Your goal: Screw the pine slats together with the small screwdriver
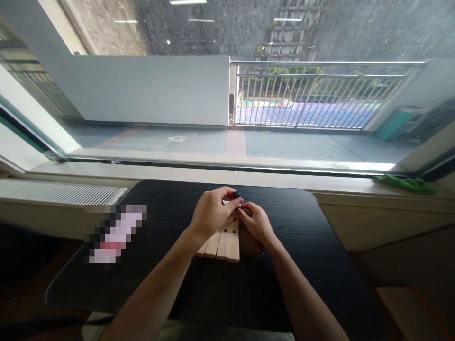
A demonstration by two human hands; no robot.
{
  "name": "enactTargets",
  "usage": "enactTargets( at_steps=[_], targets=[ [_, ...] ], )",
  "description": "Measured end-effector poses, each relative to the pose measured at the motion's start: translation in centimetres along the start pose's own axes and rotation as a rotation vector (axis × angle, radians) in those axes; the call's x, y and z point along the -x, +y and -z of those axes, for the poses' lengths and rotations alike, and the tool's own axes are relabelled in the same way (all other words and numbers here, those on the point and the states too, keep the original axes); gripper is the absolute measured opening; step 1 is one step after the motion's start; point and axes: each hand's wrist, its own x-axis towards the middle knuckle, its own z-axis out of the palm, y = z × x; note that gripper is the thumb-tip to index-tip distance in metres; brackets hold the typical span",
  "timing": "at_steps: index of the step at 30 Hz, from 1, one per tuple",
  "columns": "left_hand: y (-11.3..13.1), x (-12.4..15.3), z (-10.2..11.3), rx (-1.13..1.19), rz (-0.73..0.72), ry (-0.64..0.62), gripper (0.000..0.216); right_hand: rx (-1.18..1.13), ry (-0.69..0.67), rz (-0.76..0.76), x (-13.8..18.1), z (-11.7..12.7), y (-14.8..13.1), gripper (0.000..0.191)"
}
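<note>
My left hand [213, 212] pinches a small black knob-like piece [236, 194] between thumb and fingers, over the far end of several pale wooden slats [228, 246]. The slats lie side by side, and dark round holes show in the rightmost ones. My right hand [257, 222] is closed at the right edge of the slats, thumb and fingertips together just below the black piece. Whatever those fingertips hold is too small or hidden to make out. Beneath the right hand is a brown block-like object [250, 244], partly covered by the hand and wrist.
The black table [302, 237] has rounded corners and stands against a window sill [199, 174]. A blurred-out pinkish item [122, 229] lies on its left side. A green cloth [405, 184] rests on the sill at right. A white radiator [60, 192] is at left.
</note>
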Motion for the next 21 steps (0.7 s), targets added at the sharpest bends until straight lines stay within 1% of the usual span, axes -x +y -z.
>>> enactTargets(
  at_steps=[21],
  targets=[
    [0.48, 0.00, 0.09, -0.018, -0.021, -0.115, 0.023, 0.017, -0.001, -0.002, -0.01, 0.16, -0.34, 0.016]
  ],
)
